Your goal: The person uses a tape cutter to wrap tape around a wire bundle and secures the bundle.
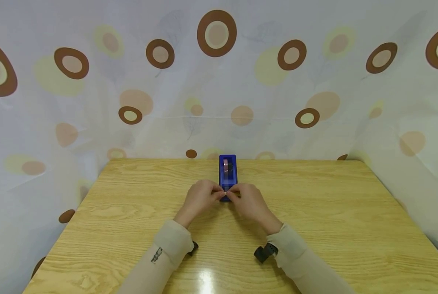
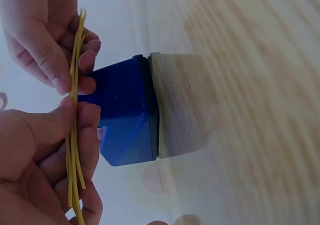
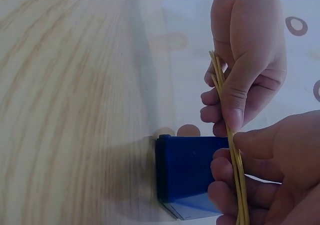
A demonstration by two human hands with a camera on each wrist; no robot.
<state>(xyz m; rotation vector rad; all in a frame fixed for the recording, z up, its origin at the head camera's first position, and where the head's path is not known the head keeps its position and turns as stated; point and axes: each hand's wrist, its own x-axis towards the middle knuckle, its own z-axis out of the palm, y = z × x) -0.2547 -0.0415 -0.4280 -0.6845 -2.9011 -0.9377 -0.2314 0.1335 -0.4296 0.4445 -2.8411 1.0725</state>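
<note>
Both hands meet at the near end of a blue tape dispenser (image 1: 234, 179), which appears to hold a pink roll (image 1: 225, 163). My left hand (image 1: 201, 196) and right hand (image 1: 251, 200) pinch a bundle of thin yellow strands (image 2: 74, 150) between thumbs and fingers, the thumb tips almost meeting. In the left wrist view the strands run lengthwise across both hands, their loose ends slightly fanned out. The right wrist view shows the same bundle (image 3: 237, 170) held in front of the dispenser's end. What the strands are made of I cannot tell.
The wooden table (image 1: 314, 212) reaches back to a wall covering (image 1: 219, 90) printed with brown and yellow ovals. The dispenser stands close to the table's back edge. A black wrist device (image 1: 265, 252) sits at the right cuff.
</note>
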